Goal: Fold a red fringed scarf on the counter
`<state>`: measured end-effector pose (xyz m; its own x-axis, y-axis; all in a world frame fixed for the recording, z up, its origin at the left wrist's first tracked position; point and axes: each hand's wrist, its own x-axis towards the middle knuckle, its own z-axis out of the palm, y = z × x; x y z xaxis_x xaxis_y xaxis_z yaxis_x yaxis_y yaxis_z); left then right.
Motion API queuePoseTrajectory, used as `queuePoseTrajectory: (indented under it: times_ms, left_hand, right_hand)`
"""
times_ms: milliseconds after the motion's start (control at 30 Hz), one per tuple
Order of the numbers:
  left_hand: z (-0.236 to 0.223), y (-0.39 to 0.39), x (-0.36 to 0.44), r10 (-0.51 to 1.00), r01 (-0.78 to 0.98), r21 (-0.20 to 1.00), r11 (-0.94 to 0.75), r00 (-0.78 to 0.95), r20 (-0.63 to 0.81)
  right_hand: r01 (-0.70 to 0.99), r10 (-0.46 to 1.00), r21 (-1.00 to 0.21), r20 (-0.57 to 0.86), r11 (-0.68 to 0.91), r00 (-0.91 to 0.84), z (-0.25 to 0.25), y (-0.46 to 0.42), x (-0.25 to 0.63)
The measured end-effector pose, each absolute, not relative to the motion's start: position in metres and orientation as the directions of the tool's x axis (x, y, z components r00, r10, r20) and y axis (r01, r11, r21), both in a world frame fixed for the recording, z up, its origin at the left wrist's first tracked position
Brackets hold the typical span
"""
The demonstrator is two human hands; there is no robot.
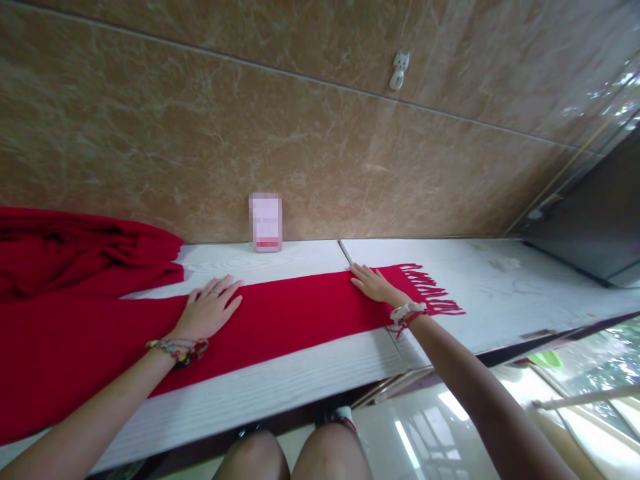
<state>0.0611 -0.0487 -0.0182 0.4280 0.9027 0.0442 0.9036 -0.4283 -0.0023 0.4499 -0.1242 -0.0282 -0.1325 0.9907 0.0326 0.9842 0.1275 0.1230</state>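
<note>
A long red scarf lies flat along a white wood-grain surface, its fringed end toward the right. On the scarf's left part rests my left hand, palm down with the fingers spread. My right hand presses flat near the upper edge, a short way in from the fringe. Neither hand grips the cloth. At the far left, more red fabric is bunched against the wall, and the scarf runs out of view there.
A phone-like object with a pixelated front leans upright against the brown marbled wall. A white cat-shaped hook is fixed higher up. To the right stands a dark grey panel. Below the front edge are knees and shiny floor tiles.
</note>
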Motion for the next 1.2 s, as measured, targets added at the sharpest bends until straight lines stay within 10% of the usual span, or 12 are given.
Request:
queuePoseTrajectory:
  times_ms: [467,767,1200]
  left_hand:
    - [-0.009,-0.055,0.066,0.914,0.914,-0.006,-0.406,0.405,-0.016]
    - [-0.002,-0.059,0.059,0.96,0.961,0.053,-0.272,0.275,-0.056]
    - [0.028,-0.068,-0.099,0.99,0.991,0.009,0.134,-0.134,0.046]
  right_hand:
    - [0.982,0.985,0.123,0.116,-0.143,0.129,-0.015,-0.144,0.512]
    - [0.897,0.88,0.038,0.182,0.44,-0.439,-0.003,-0.129,0.331]
    - [0.778,0.796,-0.169,0.125,0.605,-0.592,-0.003,-0.08,0.154]
